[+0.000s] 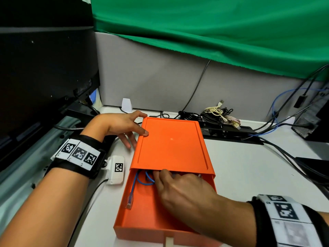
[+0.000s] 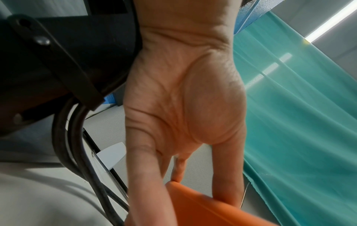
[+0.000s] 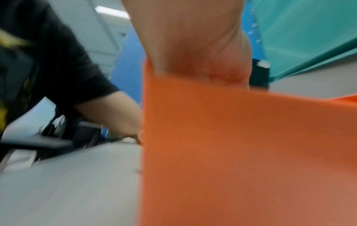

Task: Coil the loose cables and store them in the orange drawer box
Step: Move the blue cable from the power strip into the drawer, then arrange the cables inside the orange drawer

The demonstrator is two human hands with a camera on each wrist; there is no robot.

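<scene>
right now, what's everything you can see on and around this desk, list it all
orange drawer box: one, orange, desk centre, drawer pulled out toward the person
blue cable: one, blue, inside the open drawer, clear plug near its left wall
cable bundle: one heap, black, cream and pink, behind the box by the partition
monitor: one, black, far left
green cloth: one, green, draped over the grey partition
white adapter: one, white, at the partition's foot
left hand: fingers spread, thumb on the box's top left edge
right hand: reaching into the drawer at the blue cable, fingertips hidden
</scene>
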